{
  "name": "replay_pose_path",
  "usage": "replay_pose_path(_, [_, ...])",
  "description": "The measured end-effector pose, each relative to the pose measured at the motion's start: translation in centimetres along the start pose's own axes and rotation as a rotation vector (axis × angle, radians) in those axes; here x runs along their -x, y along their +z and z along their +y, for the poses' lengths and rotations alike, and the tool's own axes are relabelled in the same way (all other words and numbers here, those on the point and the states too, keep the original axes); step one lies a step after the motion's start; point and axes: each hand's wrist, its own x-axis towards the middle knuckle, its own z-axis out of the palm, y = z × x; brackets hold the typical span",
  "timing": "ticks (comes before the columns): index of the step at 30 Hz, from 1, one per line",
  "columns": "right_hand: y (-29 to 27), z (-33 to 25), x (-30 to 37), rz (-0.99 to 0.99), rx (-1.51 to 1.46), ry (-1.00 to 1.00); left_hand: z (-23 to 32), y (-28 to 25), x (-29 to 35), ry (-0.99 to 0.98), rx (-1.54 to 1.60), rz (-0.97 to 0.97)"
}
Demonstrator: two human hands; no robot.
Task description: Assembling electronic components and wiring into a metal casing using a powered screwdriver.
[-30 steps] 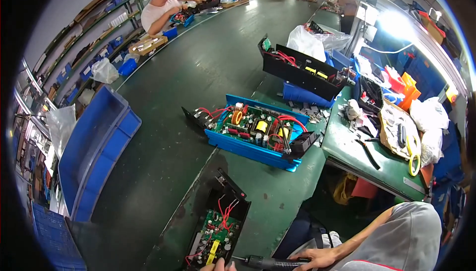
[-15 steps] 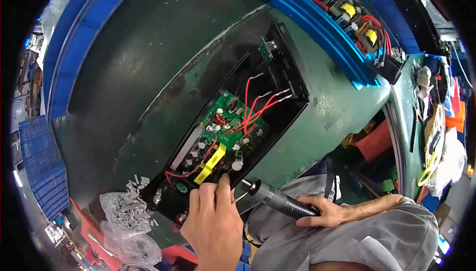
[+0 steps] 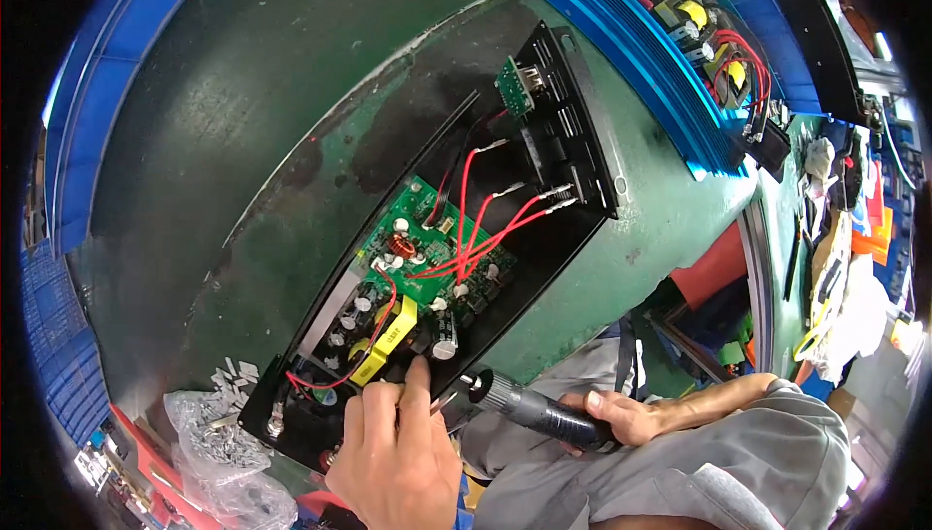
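Note:
A long black metal housing [image 3: 553, 250] lies slantwise on the green bench, with a green circuit board [image 3: 427, 263], red wires [image 3: 473, 229] and a yellow-wrapped transformer [image 3: 391, 338] inside. My left hand [image 3: 400, 452] reaches into its near end, the forefinger pressing down beside the transformer. A thin metal piece [image 3: 444, 402] pokes out by the thumb; its kind is unclear and the fingertips are partly hidden. In my right hand [image 3: 626, 418] is a black electric screwdriver [image 3: 539, 410], its tip pointing left toward the housing's near side, apart from it.
A plastic bag of small grey-white pieces [image 3: 228, 447] lies left of the housing. At the far right stands a blue finned case [image 3: 621, 54] with wired parts. Blue bins [image 3: 116, 93] line the left edge. Scissors with yellow handles [image 3: 811, 341] lie on the right.
The whole view has shifted, so the housing appears lower left and a little larger. My left finger stays pressed in the housing; the screwdriver remains in my right hand.

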Motion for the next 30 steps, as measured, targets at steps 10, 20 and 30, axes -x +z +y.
replay_pose_path(10, [0.8, 0.7, -0.5, 0.056, -0.024, 0.004, 0.1, 0.2, -0.3, -0.033, 0.073, 0.019])
replay_pose_path(20, [0.4, 1.4, -2.3, -0.566, -0.798, 0.174, 0.1, 1.4, 0.4, -0.033, 0.215, 0.09])
replay_pose_path(30, [-2.2, -1.0, 5.1, 0.474, 0.23, -0.33, 1.3, 1.3, 0.9, 0.057, 0.169, 0.331])
